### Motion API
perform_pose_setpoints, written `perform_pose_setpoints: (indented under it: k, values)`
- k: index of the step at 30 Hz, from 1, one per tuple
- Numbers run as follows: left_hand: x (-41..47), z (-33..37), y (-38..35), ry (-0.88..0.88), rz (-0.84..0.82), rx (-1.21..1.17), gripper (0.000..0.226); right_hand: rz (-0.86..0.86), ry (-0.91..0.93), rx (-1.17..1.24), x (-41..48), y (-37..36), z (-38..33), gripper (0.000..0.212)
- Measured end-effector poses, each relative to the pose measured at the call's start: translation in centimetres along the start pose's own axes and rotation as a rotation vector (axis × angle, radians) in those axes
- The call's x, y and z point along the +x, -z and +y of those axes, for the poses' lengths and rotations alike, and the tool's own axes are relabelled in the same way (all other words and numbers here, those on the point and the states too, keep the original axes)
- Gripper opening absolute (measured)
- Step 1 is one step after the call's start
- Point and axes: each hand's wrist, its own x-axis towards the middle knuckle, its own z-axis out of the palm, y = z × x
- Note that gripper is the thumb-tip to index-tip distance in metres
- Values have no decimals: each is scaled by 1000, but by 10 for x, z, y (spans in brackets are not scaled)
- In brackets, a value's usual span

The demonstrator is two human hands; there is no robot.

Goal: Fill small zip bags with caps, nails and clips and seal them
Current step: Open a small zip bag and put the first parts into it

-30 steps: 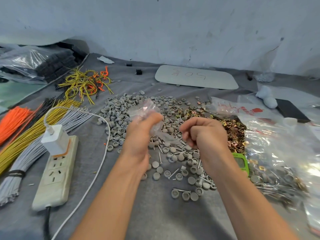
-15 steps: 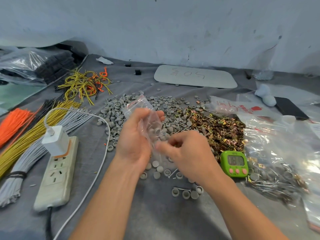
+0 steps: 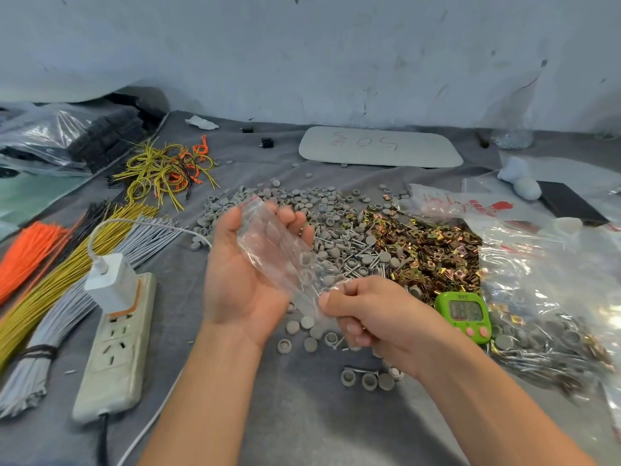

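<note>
Left hand (image 3: 245,284) fingers spread beneath zip bag (image 3: 268,245); right hand (image 3: 379,317) fingers pinch its near edge.

Left hand (image 3: 248,280) palm-up (fingers (image 3: 286,212) relaxed); right hand (image 3: 379,317) curled, pinching.

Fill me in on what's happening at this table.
A person is packing small parts. A clear zip bag lies across the palm of the left hand, and the right hand pinches its lower end. Heaps of grey caps, nails and brass-coloured clips lie on the cloth behind the hands. What the bag holds is unclear.
</note>
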Motion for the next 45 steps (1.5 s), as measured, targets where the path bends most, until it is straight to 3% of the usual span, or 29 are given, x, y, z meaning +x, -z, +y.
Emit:
perform_pose_setpoints:
  k: [3,6,9,10,12,16,19,21,28,32,41,45]
  values:
    - [-1,1,1,-18,-7,59,33,19,34,-106,2,1,-2,39]
    - [-4,1,0,-30,-43,128,35,98,30,-163,3,-1,-2,31]
    - [-5,2,0,-106,-38,286,37,423,100,-281,5,4,-4,16]
    - [-5,4,-1,-148,-15,355,43,522,139,-364,5,9,-6,19]
    - [-7,8,-5,-277,17,618,58,563,151,-521,5,19,-11,30]
    - [-13,-2,-7,-689,122,1531,61,392,78,-755,3,30,-12,37]
    - [-14,-13,-7,-807,142,1793,73,339,96,-889,1,34,-9,36]
    - [-12,-15,-1,-758,155,1891,78,356,113,-947,0,34,-7,32]
    - [-9,-18,15,-364,172,1855,71,326,169,-1124,3,23,-12,30]
    - [-8,-17,16,-305,164,1822,62,315,188,-1315,6,12,-14,32]
    - [-6,-21,15,-226,160,1829,60,377,232,-1075,3,14,-21,23]
    - [-6,-20,17,-237,157,1821,57,302,184,-1266,8,3,-17,26]
